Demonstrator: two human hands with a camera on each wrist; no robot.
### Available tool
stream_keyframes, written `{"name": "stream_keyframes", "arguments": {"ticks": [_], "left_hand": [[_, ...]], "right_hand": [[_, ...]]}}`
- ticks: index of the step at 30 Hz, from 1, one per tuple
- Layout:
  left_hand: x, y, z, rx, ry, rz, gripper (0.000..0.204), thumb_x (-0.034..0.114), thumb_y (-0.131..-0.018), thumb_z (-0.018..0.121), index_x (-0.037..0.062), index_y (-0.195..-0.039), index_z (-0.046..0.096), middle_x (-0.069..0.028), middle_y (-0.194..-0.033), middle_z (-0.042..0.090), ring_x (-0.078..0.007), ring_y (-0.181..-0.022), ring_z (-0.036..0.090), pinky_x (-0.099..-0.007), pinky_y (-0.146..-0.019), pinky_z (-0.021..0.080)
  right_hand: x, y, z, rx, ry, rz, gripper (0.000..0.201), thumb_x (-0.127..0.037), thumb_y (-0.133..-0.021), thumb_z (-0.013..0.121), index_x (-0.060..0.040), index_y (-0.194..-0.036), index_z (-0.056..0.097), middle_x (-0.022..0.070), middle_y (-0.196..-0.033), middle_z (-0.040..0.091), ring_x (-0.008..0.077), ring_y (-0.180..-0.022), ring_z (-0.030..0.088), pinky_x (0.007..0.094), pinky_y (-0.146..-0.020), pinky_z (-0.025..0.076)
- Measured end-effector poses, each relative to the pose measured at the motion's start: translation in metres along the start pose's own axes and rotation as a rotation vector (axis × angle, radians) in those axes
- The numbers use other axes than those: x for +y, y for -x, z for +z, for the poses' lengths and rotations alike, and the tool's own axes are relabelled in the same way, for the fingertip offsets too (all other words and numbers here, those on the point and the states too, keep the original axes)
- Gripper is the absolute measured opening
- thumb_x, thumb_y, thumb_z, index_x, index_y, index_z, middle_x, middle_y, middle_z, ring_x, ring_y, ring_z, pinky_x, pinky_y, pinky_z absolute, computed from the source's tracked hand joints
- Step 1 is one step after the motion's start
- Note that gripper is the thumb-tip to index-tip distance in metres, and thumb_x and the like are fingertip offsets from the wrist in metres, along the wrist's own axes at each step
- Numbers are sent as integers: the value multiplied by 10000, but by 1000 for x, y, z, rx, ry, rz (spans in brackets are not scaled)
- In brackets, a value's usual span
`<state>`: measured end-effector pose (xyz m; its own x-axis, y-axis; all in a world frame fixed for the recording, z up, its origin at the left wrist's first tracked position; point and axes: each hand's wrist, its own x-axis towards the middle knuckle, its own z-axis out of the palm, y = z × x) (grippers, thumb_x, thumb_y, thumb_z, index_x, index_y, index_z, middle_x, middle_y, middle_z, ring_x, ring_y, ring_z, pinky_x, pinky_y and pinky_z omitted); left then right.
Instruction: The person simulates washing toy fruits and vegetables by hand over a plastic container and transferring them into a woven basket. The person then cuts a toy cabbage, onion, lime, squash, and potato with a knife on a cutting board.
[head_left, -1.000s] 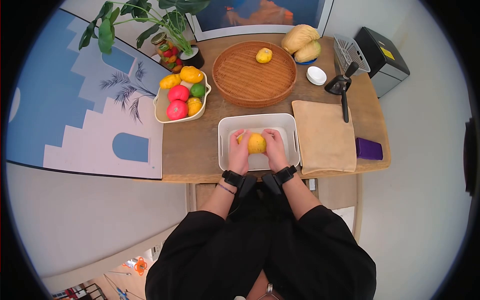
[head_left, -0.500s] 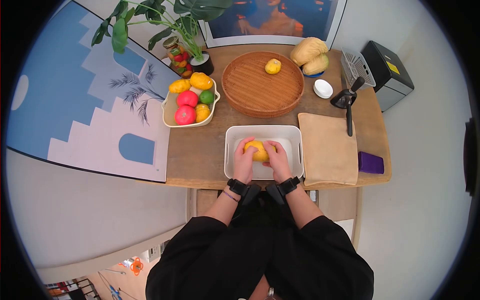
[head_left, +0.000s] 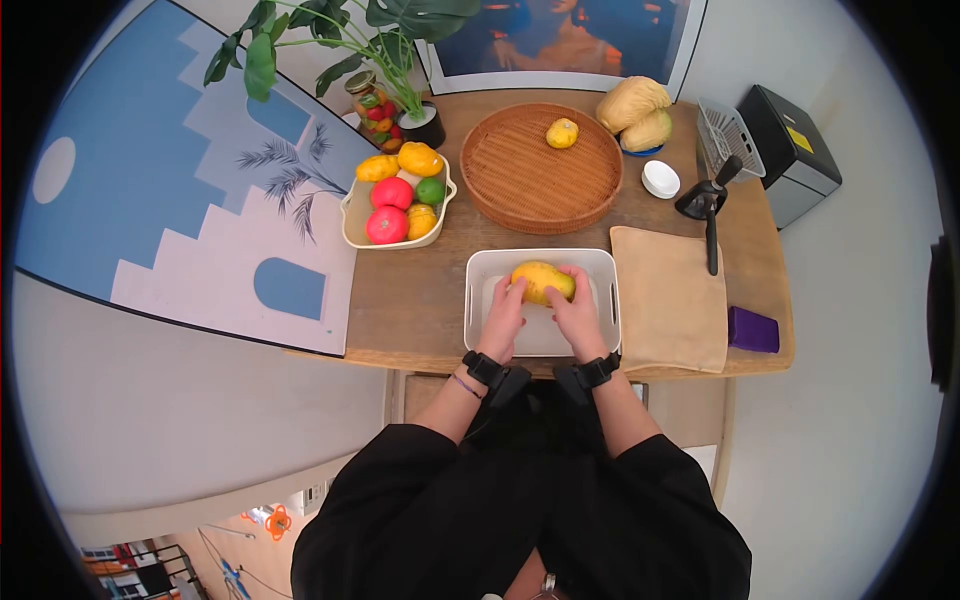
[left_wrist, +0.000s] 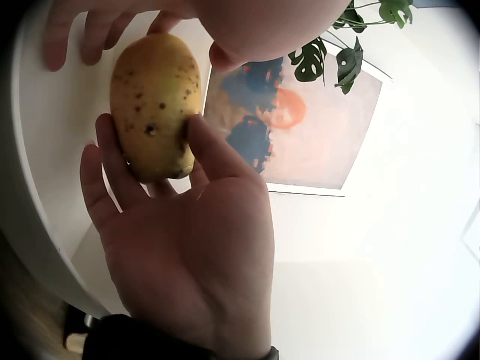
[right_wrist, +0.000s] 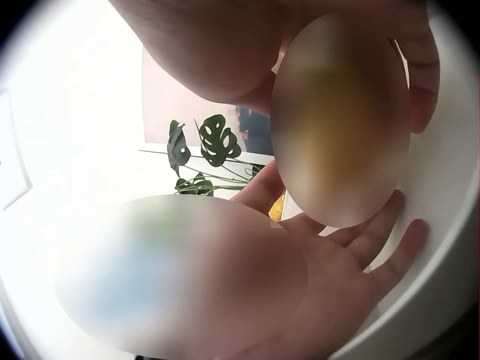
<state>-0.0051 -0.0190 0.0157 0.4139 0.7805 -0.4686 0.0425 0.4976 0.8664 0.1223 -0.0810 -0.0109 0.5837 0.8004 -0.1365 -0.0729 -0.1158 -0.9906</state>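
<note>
Both hands hold one yellow, brown-speckled fruit (head_left: 543,283) over the white rectangular tub (head_left: 541,343). My left hand (head_left: 503,318) grips its left end; in the left wrist view that hand's (left_wrist: 195,247) thumb and fingers curl round the lower end of the fruit (left_wrist: 155,105). At the other end, my right hand (head_left: 579,315) has its thumb and fingers round the fruit. The right wrist view is partly blurred, with the fruit (right_wrist: 337,127) between the two hands.
Behind the tub stands a round woven tray (head_left: 541,190) with a yellow fruit (head_left: 562,133). A fruit basket (head_left: 350,225) is at left. To the right lie a tan cloth (head_left: 668,300), a purple block (head_left: 753,330), a white bowl (head_left: 660,179) and a black-handled tool (head_left: 712,235).
The fruit has turned between my hands, and more of its length shows now. Both hands still hold it over the tub. The head view has shifted.
</note>
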Motion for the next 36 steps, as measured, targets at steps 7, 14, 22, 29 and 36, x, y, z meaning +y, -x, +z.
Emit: {"name": "stream_keyframes", "arguments": {"ticks": [7,14,22,29,36], "left_hand": [[-13,-7,-1,30,-9,55,435,399,-1070,510,116,-1396,461,-54,-1303,571,-170,-1165,543,-349,-874,481],[-35,-19,-5,102,17,313,366,320,-1068,523,84,-1348,508,-68,-1248,589,-153,-1089,572,-331,-861,498],[7,6,3,23,83,-41,337,272,-1074,512,94,-1360,509,-57,-1278,572,-131,-1131,549,-298,-908,470],[-19,-11,-5,-1,178,347,465,252,-1030,583,25,-1419,470,-117,-1272,583,-191,-1158,561,-317,-981,475],[-24,-15,0,91,-106,330,632,263,-951,721,-11,-1441,428,-148,-1306,570,-198,-1219,549,-327,-1031,465]], "right_hand": [[-10,11,-1,-3,39,62,398,-303,-984,666,-135,-1304,498,82,-1167,608,163,-971,625,290,-651,545],[0,10,3,36,182,8,410,-330,-984,670,-114,-1310,545,63,-1137,626,140,-967,620,270,-640,530],[-15,12,1,-21,-63,138,409,-359,-978,667,-103,-1287,589,25,-1168,640,125,-1009,622,277,-658,535],[-17,15,8,-105,290,105,508,-379,-988,632,-70,-1383,553,110,-1007,703,168,-791,692,283,-610,565],[-33,23,14,-176,377,190,594,-381,-1040,479,-8,-1500,430,143,-722,710,248,-557,697,347,-565,566]]}}
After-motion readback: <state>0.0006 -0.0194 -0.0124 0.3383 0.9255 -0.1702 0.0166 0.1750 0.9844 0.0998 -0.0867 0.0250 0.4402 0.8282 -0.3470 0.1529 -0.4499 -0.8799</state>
